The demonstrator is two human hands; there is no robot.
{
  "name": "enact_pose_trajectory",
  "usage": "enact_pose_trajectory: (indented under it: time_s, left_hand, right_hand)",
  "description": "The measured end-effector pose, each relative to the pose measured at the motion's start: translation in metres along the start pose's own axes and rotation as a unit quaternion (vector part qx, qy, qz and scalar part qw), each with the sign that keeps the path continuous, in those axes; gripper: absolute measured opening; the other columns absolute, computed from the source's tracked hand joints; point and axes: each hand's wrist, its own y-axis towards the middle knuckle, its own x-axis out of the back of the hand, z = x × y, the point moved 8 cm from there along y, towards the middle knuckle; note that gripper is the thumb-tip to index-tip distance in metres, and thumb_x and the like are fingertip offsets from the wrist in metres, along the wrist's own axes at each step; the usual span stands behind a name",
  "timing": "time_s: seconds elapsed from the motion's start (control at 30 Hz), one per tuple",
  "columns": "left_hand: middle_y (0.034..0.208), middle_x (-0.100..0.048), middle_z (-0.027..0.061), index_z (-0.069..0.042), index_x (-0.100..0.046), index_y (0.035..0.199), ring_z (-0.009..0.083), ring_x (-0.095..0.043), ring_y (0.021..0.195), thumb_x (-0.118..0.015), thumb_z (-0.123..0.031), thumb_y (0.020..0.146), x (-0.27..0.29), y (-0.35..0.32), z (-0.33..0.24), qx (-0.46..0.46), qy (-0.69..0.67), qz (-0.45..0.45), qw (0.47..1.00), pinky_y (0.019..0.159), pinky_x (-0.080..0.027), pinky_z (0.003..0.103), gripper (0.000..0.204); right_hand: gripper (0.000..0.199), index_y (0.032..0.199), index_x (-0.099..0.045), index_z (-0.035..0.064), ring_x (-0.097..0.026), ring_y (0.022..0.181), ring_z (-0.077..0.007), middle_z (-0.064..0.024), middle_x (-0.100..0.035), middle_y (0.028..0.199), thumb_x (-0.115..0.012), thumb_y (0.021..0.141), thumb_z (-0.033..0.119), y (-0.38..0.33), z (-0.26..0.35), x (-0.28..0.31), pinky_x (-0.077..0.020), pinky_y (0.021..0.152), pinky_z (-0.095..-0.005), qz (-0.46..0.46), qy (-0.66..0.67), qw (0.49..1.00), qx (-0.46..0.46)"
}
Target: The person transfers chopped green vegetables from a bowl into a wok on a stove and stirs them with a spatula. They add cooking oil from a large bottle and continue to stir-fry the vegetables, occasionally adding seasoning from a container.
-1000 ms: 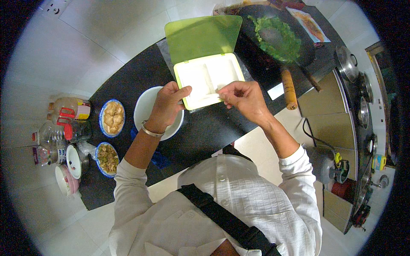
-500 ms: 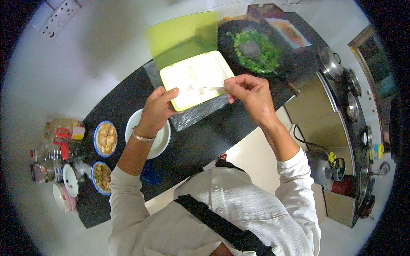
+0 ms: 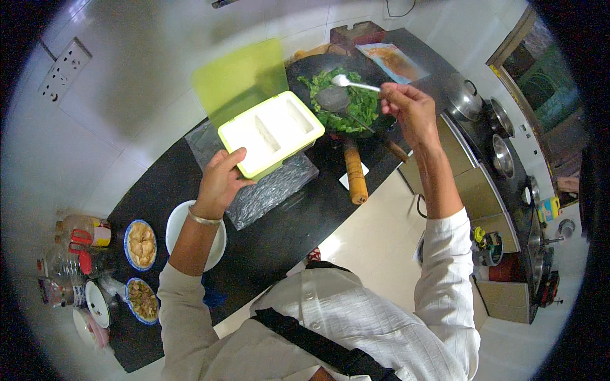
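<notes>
My left hand (image 3: 219, 183) grips the near left corner of a seasoning box (image 3: 271, 135), white inside with divided compartments and a lime-green rim. Its translucent green lid (image 3: 244, 79) stands raised at the back. Pinched by its handle in my right hand (image 3: 412, 113) is a small white spoon (image 3: 361, 86), its bowl heaped with something white. The spoon hangs over a dark wok (image 3: 309, 65) of chopped leafy greens (image 3: 365, 105). A metal ladle (image 3: 333, 99) rests in the greens, and a wooden handle (image 3: 356, 178) juts toward me from the wok.
A white bowl (image 3: 217, 244) sits by my left forearm. Farther left are two blue-rimmed dishes of food (image 3: 140, 245) and several plastic bottles (image 3: 63, 263). A flat packet (image 3: 394, 62) lies behind the wok. Metal pots (image 3: 465, 101) line the right-hand counter.
My right hand has moved from the box out over the wok, carrying the spoon. The box remains in my left hand. The whole view has shifted.
</notes>
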Motion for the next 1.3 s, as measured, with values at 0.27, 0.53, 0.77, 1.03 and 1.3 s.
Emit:
enact_pose_trajectory:
  time_s: [0.27,0.53,0.77,1.03,1.3]
  left_hand:
    - [0.107,-0.057,0.0148,-0.002,-0.045,0.114,0.0279,-0.059,0.094,-0.054,-0.021,0.084,0.002,0.009,0.012,0.014,-0.006,-0.004,1.0,0.077,-0.05,0.045,0.036]
    - [0.102,-0.056,0.016,0.002,-0.047,0.105,0.0263,-0.058,0.093,-0.058,-0.019,0.082,0.009,0.003,0.015,-0.011,-0.02,-0.001,1.0,0.074,-0.051,0.043,0.033]
    - [0.102,-0.056,0.0162,0.0,-0.046,0.104,0.029,-0.058,0.093,-0.062,-0.018,0.079,0.023,0.008,0.019,0.006,-0.059,-0.007,0.998,0.074,-0.049,0.048,0.035]
    - [0.112,-0.055,0.0162,0.003,-0.041,0.116,0.0314,-0.055,0.101,-0.056,-0.019,0.082,0.16,0.005,-0.003,-0.046,-0.064,-0.074,0.994,0.082,-0.048,0.048,0.043]
    - [0.101,-0.059,0.0155,-0.002,-0.048,0.107,0.0299,-0.06,0.089,-0.058,-0.017,0.08,0.315,-0.004,-0.012,-0.061,-0.079,-0.241,0.965,0.068,-0.053,0.047,0.032]
  right_hand:
    - [0.015,0.067,-0.062,-0.0027,-0.052,0.047,-0.0107,-0.0052,-0.058,0.056,-0.063,0.077,0.009,0.091,-0.092,0.098,-0.0427,0.047,-0.0239,-0.081,-0.334,0.939,0.002]
    - [0.01,0.078,-0.064,-0.0025,-0.052,0.053,-0.009,-0.0034,-0.06,0.066,-0.063,0.078,0.008,-0.011,-0.019,-0.082,-0.0421,0.047,-0.0214,0.164,-0.097,0.982,0.009]
    - [0.03,0.103,-0.062,0.0006,-0.052,0.057,-0.01,-0.007,-0.062,0.07,-0.067,0.076,0.013,-0.057,-0.04,-0.139,-0.0436,0.052,-0.0242,0.289,-0.262,0.921,0.018]
    - [0.061,0.112,-0.052,0.0019,-0.056,0.093,-0.0263,-0.0176,-0.058,0.102,-0.078,0.064,0.029,-0.043,-0.04,0.046,-0.045,0.078,-0.0351,0.173,-0.575,0.799,0.019]
    - [0.024,0.1,-0.059,-0.0001,-0.053,0.052,-0.0095,-0.0048,-0.058,0.07,-0.06,0.082,0.016,-0.024,-0.065,0.081,-0.0405,0.045,-0.0232,0.048,-0.346,0.937,-0.018]
